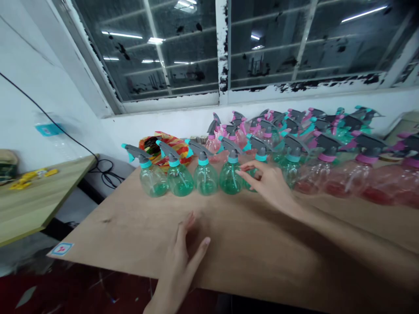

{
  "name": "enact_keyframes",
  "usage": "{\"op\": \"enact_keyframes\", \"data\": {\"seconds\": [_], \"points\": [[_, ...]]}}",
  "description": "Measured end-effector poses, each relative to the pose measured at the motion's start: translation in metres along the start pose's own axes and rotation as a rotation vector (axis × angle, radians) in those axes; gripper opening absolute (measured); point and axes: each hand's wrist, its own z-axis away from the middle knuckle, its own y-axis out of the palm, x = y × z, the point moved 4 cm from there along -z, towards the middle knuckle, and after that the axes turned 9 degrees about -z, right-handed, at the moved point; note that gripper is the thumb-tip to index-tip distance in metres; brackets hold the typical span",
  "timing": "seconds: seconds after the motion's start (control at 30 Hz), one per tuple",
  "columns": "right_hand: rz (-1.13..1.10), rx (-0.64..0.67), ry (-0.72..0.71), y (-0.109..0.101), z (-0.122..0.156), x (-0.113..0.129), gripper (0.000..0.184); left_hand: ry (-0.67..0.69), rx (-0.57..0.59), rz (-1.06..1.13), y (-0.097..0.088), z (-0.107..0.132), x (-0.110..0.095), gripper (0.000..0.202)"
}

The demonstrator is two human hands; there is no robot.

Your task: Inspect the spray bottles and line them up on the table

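My left hand (183, 257) hovers low over the front of the wooden table, thumb apart from the other fingers, holding nothing. My right hand (271, 183) reaches in from the right; its thumb and fingertips are bent, with a small gap between them, at the right side of a green spray bottle (231, 176). Whether they touch it I cannot tell. Partly behind that hand stands another green spray bottle (261, 152) with a turquoise collar. To the left, a green spray bottle (206, 179), a second green spray bottle (180, 179) and a clear-green spray bottle (153, 179) stand upright in line.
Pink spray bottles (342, 176) continue the front row rightward, with more pink and green ones behind. A red-and-yellow patterned bag (163, 144) lies at the back left. A side table (62, 187) holds yellow pieces (31, 176). A black cable (108, 168) hangs between the tables.
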Motion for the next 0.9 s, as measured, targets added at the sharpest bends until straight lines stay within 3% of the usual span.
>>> {"op": "enact_keyframes", "data": {"seconds": [0.13, 0.33, 0.53, 0.73, 0.9], "points": [[0.029, -0.025, 0.047, -0.008, -0.011, -0.010, 0.028, -0.014, 0.023, 0.010, 0.006, -0.007, -0.005, 0.049], [0.107, 0.018, 0.082, 0.016, -0.028, -0.016, 0.052, 0.000, 0.038, 0.020, 0.012, -0.011, -0.012, 0.051], [0.219, 0.029, 0.084, 0.032, -0.036, -0.017, 0.049, 0.018, 0.027, 0.016, 0.008, -0.011, -0.017, 0.054], [0.298, 0.049, 0.061, 0.023, -0.013, -0.005, 0.058, 0.000, 0.045, 0.049, 0.011, -0.010, -0.040, 0.047], [0.294, 0.111, -0.030, -0.002, 0.028, 0.011, 0.054, 0.008, 0.033, 0.053, 0.029, -0.014, -0.054, 0.052]]}}
